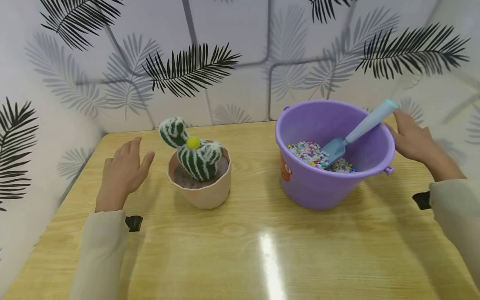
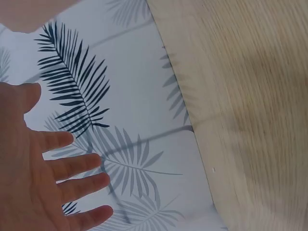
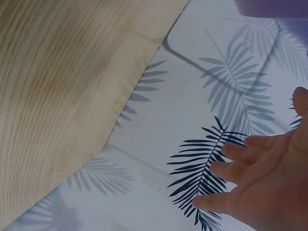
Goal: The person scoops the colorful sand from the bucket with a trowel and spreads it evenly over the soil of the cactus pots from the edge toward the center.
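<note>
My left hand (image 1: 121, 173) hovers left of a potted cactus, fingers extended and holding nothing; the left wrist view shows its palm and spread fingers. The knitted cactus (image 1: 198, 158), green and white with a yellow pompom, stands in a pale pink pot (image 1: 204, 196). To the right is a purple bucket (image 1: 318, 187) with multicoloured beads (image 1: 307, 153) inside. A light blue scoop (image 1: 369, 123) leans in it, blade in the beads and handle over the rim. My right hand (image 1: 412, 139) is beside the bucket's right rim, partly hidden behind it; the right wrist view shows straight, empty fingers.
Both objects stand on a glossy wood-grain table (image 1: 210, 258) that reflects a light streak. A wall (image 1: 240, 100) with a leaf pattern closes off the back and left sides. A dark strap piece (image 1: 133, 223) shows at the left cuff.
</note>
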A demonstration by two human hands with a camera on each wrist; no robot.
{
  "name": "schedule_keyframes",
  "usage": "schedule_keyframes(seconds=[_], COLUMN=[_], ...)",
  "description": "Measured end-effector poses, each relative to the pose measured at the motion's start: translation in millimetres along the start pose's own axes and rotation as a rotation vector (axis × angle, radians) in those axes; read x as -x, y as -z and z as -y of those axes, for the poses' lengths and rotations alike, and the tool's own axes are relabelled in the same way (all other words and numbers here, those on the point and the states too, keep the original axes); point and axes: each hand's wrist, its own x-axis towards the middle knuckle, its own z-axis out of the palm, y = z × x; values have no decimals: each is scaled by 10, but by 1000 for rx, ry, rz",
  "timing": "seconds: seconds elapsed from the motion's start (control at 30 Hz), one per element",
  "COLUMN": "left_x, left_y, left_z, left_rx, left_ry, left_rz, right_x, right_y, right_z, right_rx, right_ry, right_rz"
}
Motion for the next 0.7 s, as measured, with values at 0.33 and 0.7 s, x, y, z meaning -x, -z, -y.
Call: schedule_keyframes(seconds=[0.33,0.7], left_x=[223,562], left_y=[1,38], left_z=[-165,-450], left_rx=[45,85], left_ry=[-36,-45], left_rz=[-99,-271], right_x=[134,192], right_y=[147,220], right_z=[103,141], right_rx=[-406,-516], right_ry=[-48,-52], right_rz=[119,69])
